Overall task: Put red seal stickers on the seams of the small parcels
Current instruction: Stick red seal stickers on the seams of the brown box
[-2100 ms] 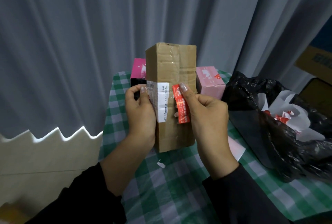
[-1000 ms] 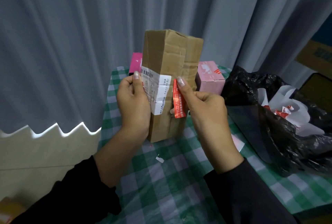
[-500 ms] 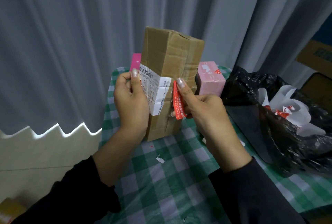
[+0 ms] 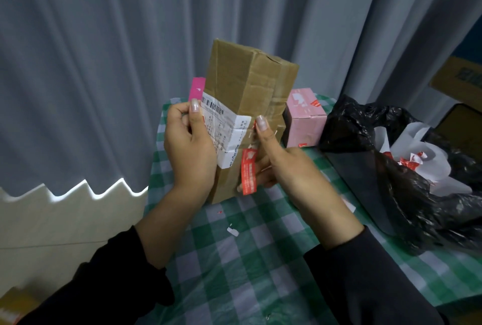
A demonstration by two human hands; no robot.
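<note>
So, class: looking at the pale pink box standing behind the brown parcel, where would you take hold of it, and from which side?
Grip the pale pink cardboard box across its two long side faces, coming down from above. Its flat top is exposed, while the tall brown cardboard parcel crowds its left and the black plastic bag sits close on its right, so a sideways approach looks cramped.
</note>
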